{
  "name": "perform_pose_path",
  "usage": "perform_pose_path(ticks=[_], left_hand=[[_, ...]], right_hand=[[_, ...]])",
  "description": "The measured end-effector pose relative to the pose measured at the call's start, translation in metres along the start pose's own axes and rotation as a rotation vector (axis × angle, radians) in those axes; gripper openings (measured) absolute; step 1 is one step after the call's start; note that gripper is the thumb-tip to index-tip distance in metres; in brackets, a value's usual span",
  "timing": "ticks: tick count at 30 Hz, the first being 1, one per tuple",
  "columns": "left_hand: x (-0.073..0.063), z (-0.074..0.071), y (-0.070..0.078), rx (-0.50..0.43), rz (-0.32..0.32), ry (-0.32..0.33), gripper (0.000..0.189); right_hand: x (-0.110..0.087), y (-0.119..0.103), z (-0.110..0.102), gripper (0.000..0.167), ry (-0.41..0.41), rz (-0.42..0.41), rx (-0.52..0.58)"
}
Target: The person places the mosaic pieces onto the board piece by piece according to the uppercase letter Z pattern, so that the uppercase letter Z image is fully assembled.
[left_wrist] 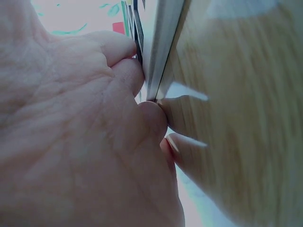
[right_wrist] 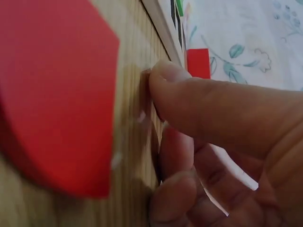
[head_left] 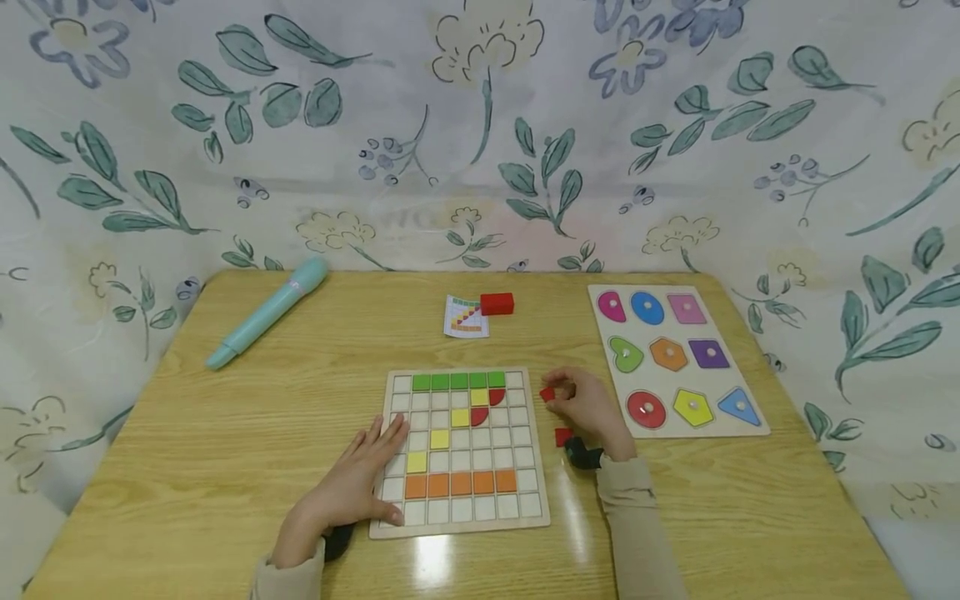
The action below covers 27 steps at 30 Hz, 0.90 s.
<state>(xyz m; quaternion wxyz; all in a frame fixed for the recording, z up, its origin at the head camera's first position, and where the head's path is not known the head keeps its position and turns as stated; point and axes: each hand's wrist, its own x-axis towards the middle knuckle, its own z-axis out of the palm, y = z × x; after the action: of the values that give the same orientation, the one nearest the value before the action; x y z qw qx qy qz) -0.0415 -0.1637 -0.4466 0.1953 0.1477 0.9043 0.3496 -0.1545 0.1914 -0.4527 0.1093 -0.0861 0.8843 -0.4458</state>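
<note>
A wooden grid board (head_left: 461, 530) lies on the table with a row of green squares (head_left: 459, 382), a row of orange squares (head_left: 461, 483), a diagonal of yellow squares (head_left: 438, 439) and two red quarter-round tiles (head_left: 478, 416). My left hand (head_left: 352, 475) rests on its left edge, fingers spread; the left wrist view shows fingertips against the board's side (left_wrist: 163, 42). Just right of the board, my right hand (head_left: 588, 406) pinches a small red tile (head_left: 547, 393) between thumb and fingers. Another red quarter-round tile (right_wrist: 61, 104) lies near that wrist, partly hidden in the head view.
Behind the board lie a pattern card (head_left: 466, 323) and a red block (head_left: 497, 304). A shape puzzle board (head_left: 678, 379) with knobbed pieces is at the right. Toward the back left lies a turquoise pen-shaped stick (head_left: 266, 314). A floral cloth (head_left: 405, 200) hangs behind the table.
</note>
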Motion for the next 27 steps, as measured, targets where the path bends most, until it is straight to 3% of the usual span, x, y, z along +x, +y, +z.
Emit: perform_pose_path(ticks=[10,19,27], left_hand=[[0.001,0.0,-0.001,0.02,0.005,0.005,0.127],[0.001,-0.001,-0.001,0.023,0.004,0.002,0.126],[0.001,0.0,0.001,0.026,-0.002,0.005,0.125]], right_hand=[[0.003,-0.004,0.007,0.01,0.129,0.047,-0.042],[0.006,-0.004,0.013,0.029,0.068,0.013,-0.086],[0.006,-0.005,0.015,0.016,0.125,-0.013,-0.124]])
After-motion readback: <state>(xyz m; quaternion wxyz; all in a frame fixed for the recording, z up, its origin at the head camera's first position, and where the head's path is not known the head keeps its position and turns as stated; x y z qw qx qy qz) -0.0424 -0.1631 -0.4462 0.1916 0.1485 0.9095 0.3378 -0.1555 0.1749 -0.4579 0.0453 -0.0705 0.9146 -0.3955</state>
